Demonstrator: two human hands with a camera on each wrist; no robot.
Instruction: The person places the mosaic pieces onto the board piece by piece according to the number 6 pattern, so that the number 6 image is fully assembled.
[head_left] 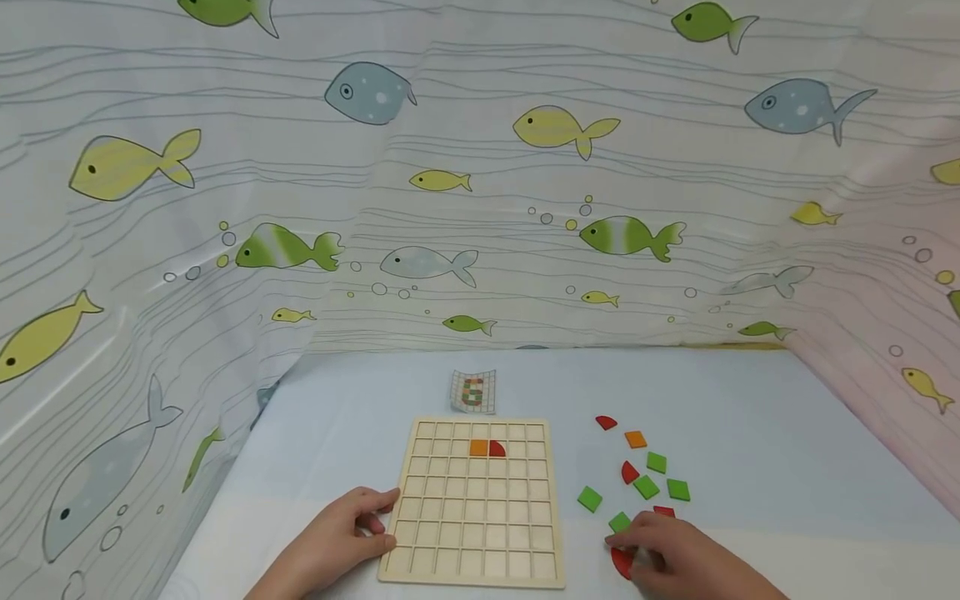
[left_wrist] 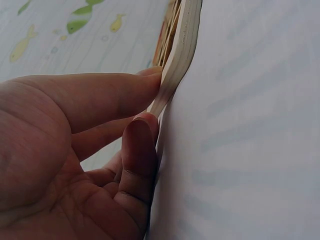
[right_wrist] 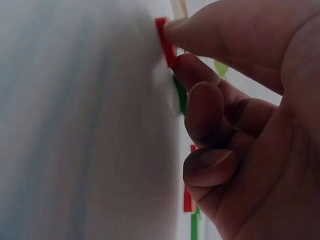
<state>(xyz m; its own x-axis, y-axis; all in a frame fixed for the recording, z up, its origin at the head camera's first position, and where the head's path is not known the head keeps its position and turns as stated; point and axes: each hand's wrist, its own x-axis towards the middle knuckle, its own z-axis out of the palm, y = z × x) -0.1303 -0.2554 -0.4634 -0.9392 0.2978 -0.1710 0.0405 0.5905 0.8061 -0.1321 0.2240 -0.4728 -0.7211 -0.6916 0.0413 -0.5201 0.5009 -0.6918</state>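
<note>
A pale wooden grid board (head_left: 475,509) lies on the table, an orange square tile (head_left: 478,447) and a red quarter-round tile (head_left: 497,448) side by side in its second row. My left hand (head_left: 341,533) grips the board's left edge, its thumb and a finger touching the rim (left_wrist: 177,70). At the right, my right hand (head_left: 663,550) pinches another red quarter-round tile (head_left: 622,563) between thumb and index finger; this tile (right_wrist: 165,41) shows edge-on in the right wrist view. A green square tile (head_left: 619,522) and a red tile (head_left: 664,511) lie beside that hand, partly covered.
Several loose tiles lie right of the board, among them a green square (head_left: 589,499), an orange square (head_left: 635,439) and a red quarter-round (head_left: 606,422). A pattern card (head_left: 473,392) sits behind the board. A fish-print curtain (head_left: 480,208) surrounds the table.
</note>
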